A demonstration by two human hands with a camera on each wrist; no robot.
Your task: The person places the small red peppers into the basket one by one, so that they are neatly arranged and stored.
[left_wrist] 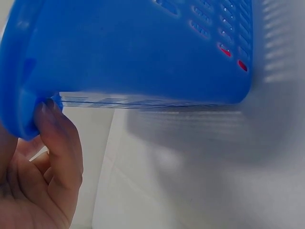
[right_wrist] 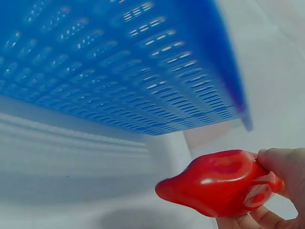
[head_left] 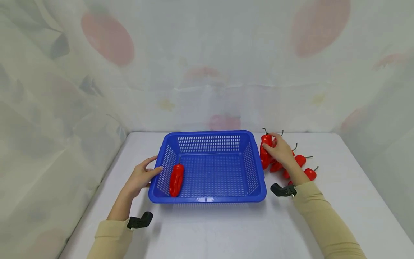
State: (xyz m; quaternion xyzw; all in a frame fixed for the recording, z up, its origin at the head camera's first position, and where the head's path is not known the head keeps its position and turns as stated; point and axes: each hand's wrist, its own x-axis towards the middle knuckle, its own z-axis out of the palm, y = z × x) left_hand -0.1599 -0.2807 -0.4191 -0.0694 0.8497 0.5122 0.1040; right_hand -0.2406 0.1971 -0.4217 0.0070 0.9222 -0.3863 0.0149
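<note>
A blue plastic basket [head_left: 211,176] with slotted walls sits mid-table, and one red pepper [head_left: 176,180] lies inside along its left side. My left hand [head_left: 141,177] grips the basket's left rim; in the left wrist view its fingers curl under the rim's edge [left_wrist: 14,102]. Beyond the basket's right wall, my right hand [head_left: 279,150] holds another red pepper [head_left: 264,160] between thumb and fingers, its stem pointing away. Close up in the right wrist view, this glossy pepper [right_wrist: 219,181] has its narrow tip toward the basket's outer wall [right_wrist: 157,86].
Several more red peppers [head_left: 300,160] with dark stems lie in a heap right of the basket, partly hidden by the right hand and forearm. The white table [head_left: 207,230] is bordered by printed cloth [head_left: 207,100] behind and at both sides.
</note>
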